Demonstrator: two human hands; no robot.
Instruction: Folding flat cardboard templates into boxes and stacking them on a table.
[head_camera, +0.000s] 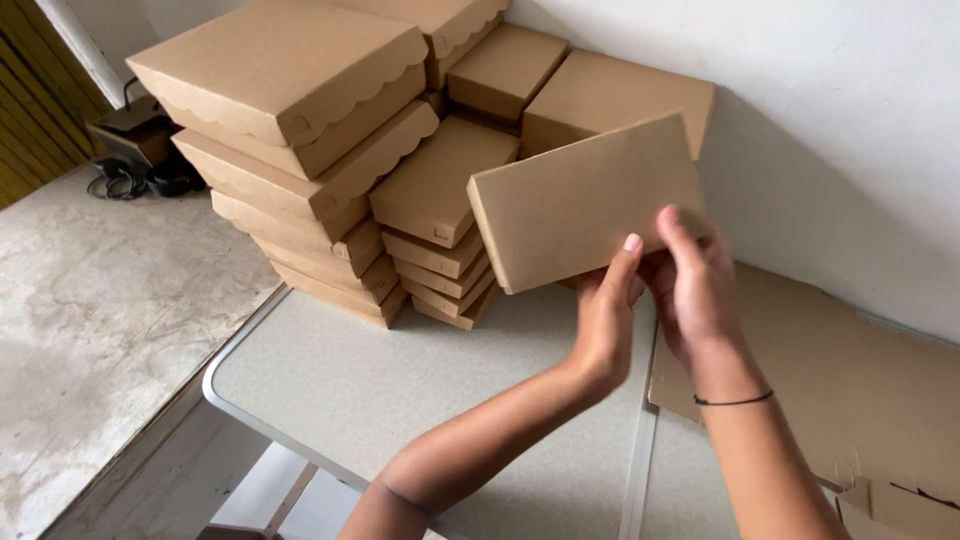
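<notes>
- The grey table (400, 390) with its rounded pale rim carries everything; I place the rest by the tall stack of boxes on it.
- That tall stack of scallop-edged brown boxes (300, 130) stands at the table's far left corner, its lids slightly askew, the top one the widest.
- Right of the stack, flat brown cardboard sheets (850, 390) lie along the wall side of the table, with torn, notched edges at the near end.
- Just right of the stack and touching it, a shorter pile of plain brown boxes (435, 200) rises, with more boxes (600, 95) behind it against the white wall.
- In front of that shorter pile, raised off the table and tilted, is the flat brown box (585, 205) I hold; its plain face is turned to me, with no label on it.
- My left hand (605, 320) is closed on the box's lower edge, thumb up on its face.
- My right hand (690, 280) pinches the lower right corner, thumb in front; a thin black band (735, 400) circles that wrist.
- Left of the stack, beyond the table, a dark device with cables (140, 150) sits on a stained concrete ledge (90, 330).
</notes>
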